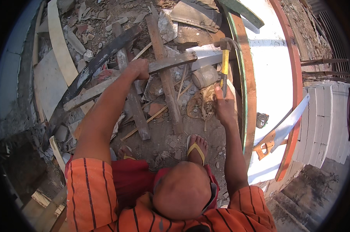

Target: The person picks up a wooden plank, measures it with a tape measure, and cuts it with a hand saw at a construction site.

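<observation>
My left hand [138, 70] is closed around a weathered grey wooden batten [173, 62]. The batten slants from lower left to upper right and lies across other old boards, among them a brown plank [168, 85] and a grey plank [135, 110]. In my right hand [224, 104] is a claw hammer [225, 62] with a yellow and black handle, held upright with its dark metal head at the far end. The hammer is to the right of the batten's end and apart from it. A short round wooden block [205, 77] lies left of the hammer handle.
At right a white panel [271, 73] with wooden edging carries a handsaw [283, 129] and a black tape measure [262, 120]. Beyond it stand stacked grey slabs [318, 120]. A dark curved beam [91, 63] and broken rubble [93, 29] cover the ground ahead and left.
</observation>
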`<move>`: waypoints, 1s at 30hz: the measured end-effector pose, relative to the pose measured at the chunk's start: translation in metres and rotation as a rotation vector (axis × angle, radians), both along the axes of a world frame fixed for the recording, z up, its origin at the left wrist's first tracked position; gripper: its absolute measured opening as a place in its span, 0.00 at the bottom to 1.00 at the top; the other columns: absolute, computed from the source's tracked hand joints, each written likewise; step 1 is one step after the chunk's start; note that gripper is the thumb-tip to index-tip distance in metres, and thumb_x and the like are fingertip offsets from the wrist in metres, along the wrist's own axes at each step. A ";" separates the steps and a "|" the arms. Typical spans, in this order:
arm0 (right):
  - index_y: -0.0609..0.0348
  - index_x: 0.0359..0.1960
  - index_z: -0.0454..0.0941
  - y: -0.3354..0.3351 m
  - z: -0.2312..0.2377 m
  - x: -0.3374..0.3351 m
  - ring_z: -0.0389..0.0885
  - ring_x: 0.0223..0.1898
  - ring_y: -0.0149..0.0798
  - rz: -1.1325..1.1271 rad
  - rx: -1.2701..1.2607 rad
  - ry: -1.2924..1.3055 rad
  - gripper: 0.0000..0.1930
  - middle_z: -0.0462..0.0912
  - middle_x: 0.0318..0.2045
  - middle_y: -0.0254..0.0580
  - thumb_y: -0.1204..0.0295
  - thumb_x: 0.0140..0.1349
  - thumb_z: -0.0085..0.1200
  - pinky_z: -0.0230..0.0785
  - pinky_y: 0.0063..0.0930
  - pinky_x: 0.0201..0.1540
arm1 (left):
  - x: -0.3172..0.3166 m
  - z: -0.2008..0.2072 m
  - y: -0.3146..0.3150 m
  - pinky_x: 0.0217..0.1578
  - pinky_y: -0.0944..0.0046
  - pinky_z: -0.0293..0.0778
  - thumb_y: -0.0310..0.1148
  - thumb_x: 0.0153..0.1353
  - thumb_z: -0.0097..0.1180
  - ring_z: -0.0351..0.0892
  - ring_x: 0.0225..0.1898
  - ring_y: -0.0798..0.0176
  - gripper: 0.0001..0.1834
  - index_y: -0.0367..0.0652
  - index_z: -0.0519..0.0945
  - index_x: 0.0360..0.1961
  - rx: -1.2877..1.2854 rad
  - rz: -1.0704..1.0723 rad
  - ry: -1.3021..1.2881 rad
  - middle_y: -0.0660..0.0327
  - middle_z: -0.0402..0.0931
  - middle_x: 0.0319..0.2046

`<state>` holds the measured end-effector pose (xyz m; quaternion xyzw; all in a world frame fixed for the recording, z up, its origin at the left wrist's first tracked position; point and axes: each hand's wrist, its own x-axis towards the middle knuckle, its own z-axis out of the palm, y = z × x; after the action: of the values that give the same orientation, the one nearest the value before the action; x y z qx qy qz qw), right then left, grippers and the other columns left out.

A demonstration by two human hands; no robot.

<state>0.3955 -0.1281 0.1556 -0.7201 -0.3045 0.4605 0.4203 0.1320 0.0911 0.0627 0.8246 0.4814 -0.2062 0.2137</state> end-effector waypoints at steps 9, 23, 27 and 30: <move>0.59 0.45 0.69 -0.044 -0.001 -0.012 0.63 0.15 0.19 0.048 0.216 -0.088 0.14 0.68 0.19 0.26 0.62 0.67 0.51 0.54 0.17 0.17 | -0.062 0.020 0.006 0.48 0.52 0.73 0.39 0.40 0.65 0.80 0.43 0.44 0.23 0.38 0.80 0.39 -0.039 -0.052 -0.020 0.44 0.80 0.36; 0.63 0.44 0.72 -0.052 -0.041 -0.071 0.70 0.31 0.28 0.176 0.028 -0.019 0.15 0.72 0.26 0.34 0.62 0.65 0.53 0.66 0.27 0.36 | -0.017 0.008 -0.041 0.49 0.48 0.72 0.40 0.47 0.65 0.75 0.50 0.43 0.35 0.40 0.65 0.55 0.194 -0.078 -0.214 0.47 0.73 0.48; 0.62 0.43 0.72 -0.049 -0.047 -0.071 0.71 0.31 0.30 0.180 0.033 -0.073 0.16 0.73 0.27 0.36 0.62 0.64 0.53 0.66 0.28 0.36 | -0.006 0.011 -0.026 0.48 0.50 0.73 0.39 0.47 0.64 0.77 0.47 0.44 0.32 0.39 0.68 0.53 0.116 -0.042 -0.193 0.45 0.77 0.44; 0.63 0.43 0.72 -0.033 -0.019 -0.070 0.72 0.30 0.31 0.180 0.166 -0.209 0.16 0.73 0.26 0.36 0.61 0.64 0.54 0.67 0.27 0.35 | -0.006 0.005 -0.024 0.46 0.50 0.74 0.37 0.46 0.63 0.79 0.45 0.45 0.29 0.39 0.71 0.50 0.106 -0.050 -0.180 0.44 0.78 0.42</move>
<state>0.3251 -0.1612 0.1364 -0.6967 -0.4470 0.3919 0.4015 0.1261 0.0672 0.0682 0.8616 0.4499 -0.1110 0.2070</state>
